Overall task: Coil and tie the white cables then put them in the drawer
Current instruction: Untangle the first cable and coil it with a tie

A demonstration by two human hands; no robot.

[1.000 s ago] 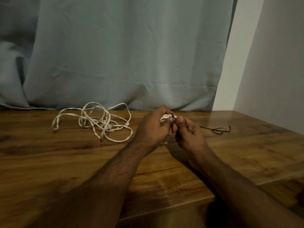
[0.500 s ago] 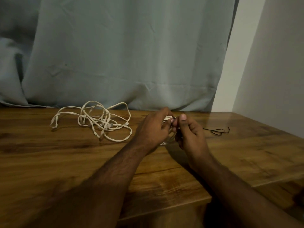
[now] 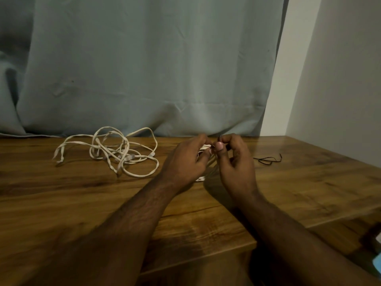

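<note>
Change: my right hand (image 3: pixel 235 162) has lifted, pinching a dark tie end; I judge the knot is tightening.
Left hand (image 3: pixel 185 162): grips the coiled cable (image 3: pixel 201 178) above the table (image 3: pixel 309 182).
Loose cables (image 3: pixel 115 151): untouched, left.

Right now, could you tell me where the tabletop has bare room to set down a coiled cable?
Bare wood lies along the table's near edge, left of the left forearm and below the loose white cables. Another patch lies right of the right hand, below the black tie. It is crowded where the left hand and right hand work the held cable.
</note>
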